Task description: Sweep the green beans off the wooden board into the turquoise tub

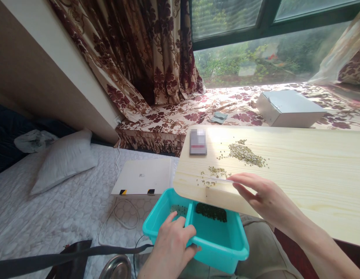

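My left hand [174, 242] grips the near rim of a turquoise two-compartment bin [219, 248], its fingers reaching over the left compartment and the thumb outside. A mass of dark green beans lies at the far side of the right compartment; a few small bits show in the left one. Over the wooden table [307, 166], my right hand [259, 195] pinches a thin whitish strip [219, 180], held flat among a small scatter of greenish beans [217, 171]. Farther back lies a larger pile of beans [246, 154]. The bin's far rim sits under the table's near edge.
A small pixelated box [198, 142] stands on the table's left end. Left of the table, a white flat box [143, 176] and a cable rest on the quilted bed [66, 209]. Behind, a white box [290, 106] sits on the patterned window ledge. A metal lid-like object [116, 267] is at the bottom.
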Tool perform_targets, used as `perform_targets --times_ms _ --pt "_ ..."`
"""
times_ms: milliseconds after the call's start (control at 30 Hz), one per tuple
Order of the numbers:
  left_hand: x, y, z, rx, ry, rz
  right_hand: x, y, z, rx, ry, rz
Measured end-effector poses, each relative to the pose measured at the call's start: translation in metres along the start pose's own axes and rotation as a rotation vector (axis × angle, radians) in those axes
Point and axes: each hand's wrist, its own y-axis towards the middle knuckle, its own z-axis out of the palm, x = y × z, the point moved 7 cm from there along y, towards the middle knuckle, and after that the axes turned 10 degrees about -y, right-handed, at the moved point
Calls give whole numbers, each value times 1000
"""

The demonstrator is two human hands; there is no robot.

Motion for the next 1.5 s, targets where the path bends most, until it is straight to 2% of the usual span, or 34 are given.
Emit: perform_targets --times_ms 133,333,467,600,1067,1200,1400,1500 --pt "-1 0 -4 2 13 1 -12 -8 -1 26 -17 74" --pt "-3 -2 -4 17 -4 -5 -10 -11 -1 48 34 99" --pt "-2 -4 -3 -32 -23 29 -13 -11 -2 39 24 130" --pt "-2 -5 -7 -84 -45 60 -12 -11 -1 51 35 125" --pt "-5 -2 -11 -19 -24 13 -6 -10 0 84 37 138" --pt "-4 -2 -11 -34 -21 28 -3 -9 -4 59 52 152" --pt "-1 -5 -11 -59 -37 42 -4 -14 -6 94 29 164" --pt "-2 -5 -11 -67 -37 44 -9 -19 -11 60 -17 178"
